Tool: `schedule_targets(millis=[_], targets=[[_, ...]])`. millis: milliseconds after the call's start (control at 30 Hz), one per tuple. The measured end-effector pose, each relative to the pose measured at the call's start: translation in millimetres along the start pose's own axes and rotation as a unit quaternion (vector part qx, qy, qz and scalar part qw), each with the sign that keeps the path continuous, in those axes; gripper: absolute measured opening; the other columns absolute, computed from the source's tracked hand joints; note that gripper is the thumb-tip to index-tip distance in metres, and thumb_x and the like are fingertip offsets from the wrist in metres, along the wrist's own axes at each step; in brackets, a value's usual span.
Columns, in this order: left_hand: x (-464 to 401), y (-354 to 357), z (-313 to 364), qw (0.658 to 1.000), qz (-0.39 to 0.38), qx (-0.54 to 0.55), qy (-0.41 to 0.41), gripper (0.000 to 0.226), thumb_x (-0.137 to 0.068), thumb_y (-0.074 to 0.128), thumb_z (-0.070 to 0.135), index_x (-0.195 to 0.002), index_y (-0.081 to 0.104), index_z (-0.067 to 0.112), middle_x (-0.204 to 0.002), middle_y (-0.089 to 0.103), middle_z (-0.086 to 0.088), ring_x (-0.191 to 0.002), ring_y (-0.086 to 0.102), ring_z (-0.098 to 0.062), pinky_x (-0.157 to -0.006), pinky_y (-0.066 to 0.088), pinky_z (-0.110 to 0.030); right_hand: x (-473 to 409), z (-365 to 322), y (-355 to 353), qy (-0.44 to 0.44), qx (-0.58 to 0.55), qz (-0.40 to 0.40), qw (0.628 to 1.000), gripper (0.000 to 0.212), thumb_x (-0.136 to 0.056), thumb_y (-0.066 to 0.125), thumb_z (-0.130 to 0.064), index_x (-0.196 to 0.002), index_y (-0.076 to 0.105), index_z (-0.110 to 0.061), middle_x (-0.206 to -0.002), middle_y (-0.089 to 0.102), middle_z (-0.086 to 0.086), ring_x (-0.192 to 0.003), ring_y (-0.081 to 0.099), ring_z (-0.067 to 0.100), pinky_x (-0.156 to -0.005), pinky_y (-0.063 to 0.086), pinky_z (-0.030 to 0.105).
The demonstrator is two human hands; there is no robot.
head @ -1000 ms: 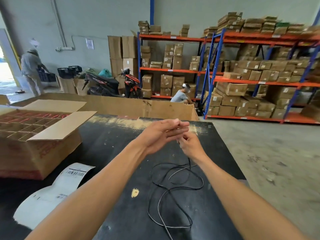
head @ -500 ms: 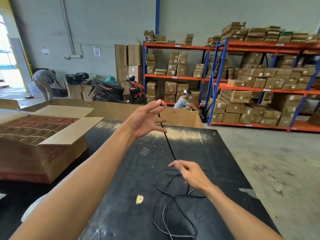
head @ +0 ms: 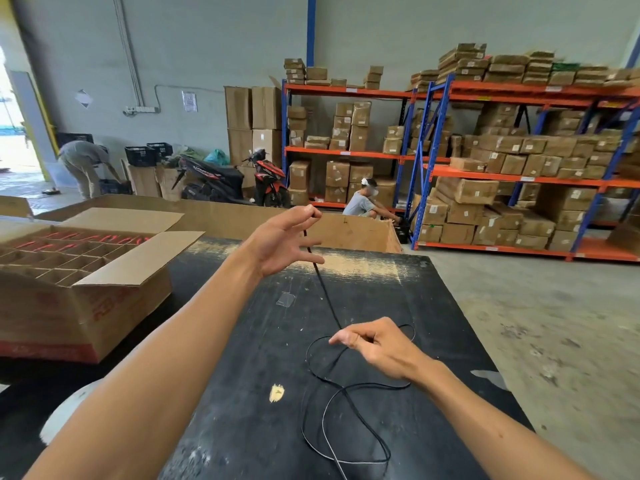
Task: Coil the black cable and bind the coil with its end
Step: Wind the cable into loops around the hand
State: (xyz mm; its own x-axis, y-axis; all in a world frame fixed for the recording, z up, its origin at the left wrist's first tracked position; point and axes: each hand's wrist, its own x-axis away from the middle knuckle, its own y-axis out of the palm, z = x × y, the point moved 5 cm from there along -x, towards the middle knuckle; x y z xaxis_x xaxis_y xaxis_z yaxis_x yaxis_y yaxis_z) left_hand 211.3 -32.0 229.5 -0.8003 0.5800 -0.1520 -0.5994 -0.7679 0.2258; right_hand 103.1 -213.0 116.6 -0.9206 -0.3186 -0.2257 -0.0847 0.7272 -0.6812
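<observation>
Fingers (head: 310, 211) of left hand (head: 280, 242) pinch black cable (head: 325, 289) end; right hand (head: 375, 344) loosely guides it. Suggest even loops, light tension.

open cardboard box (head: 104, 292) with dividers at 9 o'clock on black surface (head: 249, 341) | motorbike (head: 235, 180) at 11 | orange-and-blue shelves (head: 519, 174) stacked with cartons at 2 | seated person (head: 363, 202) at 12

We're looking from head height, forward and down, close over the black table (head: 242, 341), shelving racks (head: 519, 168) far behind.
</observation>
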Motion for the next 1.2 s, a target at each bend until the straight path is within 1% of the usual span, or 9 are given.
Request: schedule_targets(millis=[133, 267, 367, 500, 633, 733, 867, 1033, 1200], targets=[[8.3, -8.0, -6.9, 0.997, -0.009, -0.066, -0.028, 0.016, -0.093, 0.058, 0.034, -0.091, 0.071, 0.024, -0.155, 0.040, -0.004, -0.145, 0.023, -0.051, -0.106, 0.025, -0.077, -1.1, -6.7, -8.4, -0.024, -0.006, 0.009, 1.000, 0.026, -0.101, 0.058, -0.041, -0.100, 0.082, -0.030, -0.056, 0.037, 0.002, -0.053, 0.029, 0.008, -0.057, 0.034, 0.010], [15.2, -17.3, -22.3, 0.990, -0.006, -0.122, -0.069, 0.016, -0.087, 0.061, 0.034, -0.085, 0.073, 0.026, -0.148, 0.046, 0.000, -0.144, 0.026, -0.044, -0.107, 0.026, -0.068, -4.4, -23.9, -27.2, -0.048, 0.006, 0.014, 0.999, 0.024, -0.100, 0.064, -0.034, -0.088, 0.082, -0.024, -0.051, 0.043, -0.006, -0.051, 0.032, 0.006, -0.052, 0.026, 0.016], [19.2, -18.5, -41.5, 0.978, -0.019, -0.179, -0.107, 0.019, -0.084, 0.066, 0.034, -0.093, 0.076, 0.020, -0.143, 0.050, 0.008, -0.148, 0.022, -0.040, -0.112, 0.022, -0.069, -14.7, -45.6, -53.0, -0.069, 0.053, 0.028, 0.996, 0.019, -0.097, 0.067, -0.025, -0.082, 0.079, -0.021, -0.058, 0.061, -0.008, -0.051, 0.042, 0.002, -0.052, 0.031, 0.016], [26.7, -6.4, -62.4, 0.965, -0.041, -0.221, -0.138, 0.024, -0.080, 0.071, 0.035, -0.096, 0.080, 0.020, -0.154, 0.044, 0.005, -0.147, 0.032, -0.027, -0.108, 0.029, -0.056, -33.0, -77.4, -92.9, -0.094, 0.105, 0.070, 0.987, 0.014, -0.095, 0.070, -0.022, -0.086, 0.079, -0.016, -0.063, 0.066, -0.013, -0.053, 0.050, 0.002, -0.051, 0.036, 0.016], [28.9, 1.9, -72.9, 0.977, -0.061, -0.148, -0.140, 0.024, -0.085, 0.067, 0.026, -0.100, 0.079, 0.010, -0.149, 0.054, 0.000, -0.134, 0.051, -0.024, -0.098, 0.045, -0.050, -44.7, -94.8, -121.7, -0.115, 0.143, 0.119, 0.976, 0.009, -0.090, 0.076, -0.027, -0.084, 0.078, -0.021, -0.067, 0.071, 0.000, -0.052, 0.051, 0.009, -0.054, 0.038, 0.017], [32.4, 13.8, -73.3, 0.976, -0.099, -0.138, -0.135, 0.020, -0.087, 0.069, 0.026, -0.098, 0.079, 0.012, -0.146, 0.056, 0.003, -0.135, 0.049, -0.026, -0.103, 0.040, -0.058, -53.3, -94.3, -129.3, -0.120, 0.161, 0.140, 0.970, 0.011, -0.088, 0.079, -0.031, -0.084, 0.078, -0.022, -0.063, 0.068, 0.002, -0.049, 0.045, 0.007, -0.054, 0.039, 0.022], [36.8, 32.5, -68.9, 0.979, -0.149, -0.093, -0.107, 0.030, -0.079, 0.077, 0.042, -0.098, 0.077, 0.019, -0.154, 0.048, -0.003, -0.141, 0.040, -0.036, -0.108, 0.031, -0.070, -66.0, -82.8, -138.6, -0.096, 0.160, 0.193, 0.963, 0.013, -0.084, 0.080, -0.041, -0.083, 0.078, -0.028, -0.057, 0.061, -0.011, -0.049, 0.049, 0.007, -0.056, 0.043, 0.030], [34.6, 46.9, -60.0, 0.981, -0.175, -0.012, -0.080, 0.039, -0.082, 0.077, 0.036, -0.113, 0.072, 0.012, -0.155, 0.045, -0.013, -0.143, 0.036, -0.045, -0.100, 0.037, -0.072, -76.7, -54.6, -130.7, -0.038, 0.120, 0.199, 0.972, 0.018, -0.081, 0.076, -0.053, -0.089, 0.080, -0.037, -0.084, 0.077, -0.017, -0.087, 0.068, 0.005, -0.083, 0.058, 0.045], [37.4, 57.6, -40.4, 0.981, -0.185, 0.040, -0.029, 0.024, -0.077, 0.079, 0.031, -0.095, 0.077, 0.015, -0.155, 0.043, -0.015, -0.144, 0.035, -0.043, -0.100, 0.036, -0.075, -70.5, -10.4, -102.5, 0.046, 0.050, 0.181, 0.981, 0.016, -0.094, 0.069, -0.038, -0.101, 0.081, -0.031, -0.101, 0.079, -0.012, -0.103, 0.071, 0.010, -0.094, 0.055, 0.036]])
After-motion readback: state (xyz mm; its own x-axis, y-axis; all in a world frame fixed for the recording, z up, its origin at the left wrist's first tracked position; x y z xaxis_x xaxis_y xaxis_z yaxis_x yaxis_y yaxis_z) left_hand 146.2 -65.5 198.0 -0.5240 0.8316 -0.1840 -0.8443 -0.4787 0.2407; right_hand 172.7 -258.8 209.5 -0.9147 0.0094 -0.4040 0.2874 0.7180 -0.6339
